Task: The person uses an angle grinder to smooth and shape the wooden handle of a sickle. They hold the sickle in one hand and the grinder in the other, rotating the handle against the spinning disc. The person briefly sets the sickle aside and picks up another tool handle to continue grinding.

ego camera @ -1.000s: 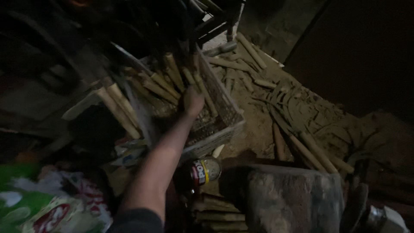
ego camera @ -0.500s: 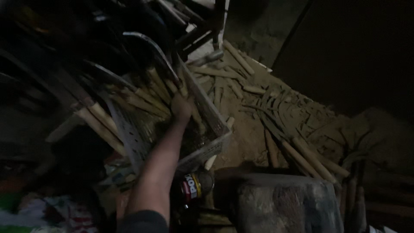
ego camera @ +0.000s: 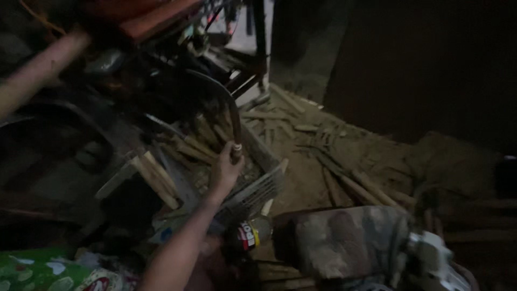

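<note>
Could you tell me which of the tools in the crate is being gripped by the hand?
The curved blade with the wooden handle, rising upright above the crate; the hand grips its handle.

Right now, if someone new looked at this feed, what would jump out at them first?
The eye goes first to the right hand at centre, closed around the wooden handle of a curved sickle whose dark blade arcs up and left. Under it sits a plastic crate crammed with wooden-handled tools. A forearm crosses the upper left corner with its hand out of frame, and loose wooden sticks lie scattered over the dirt floor to the right.
</note>
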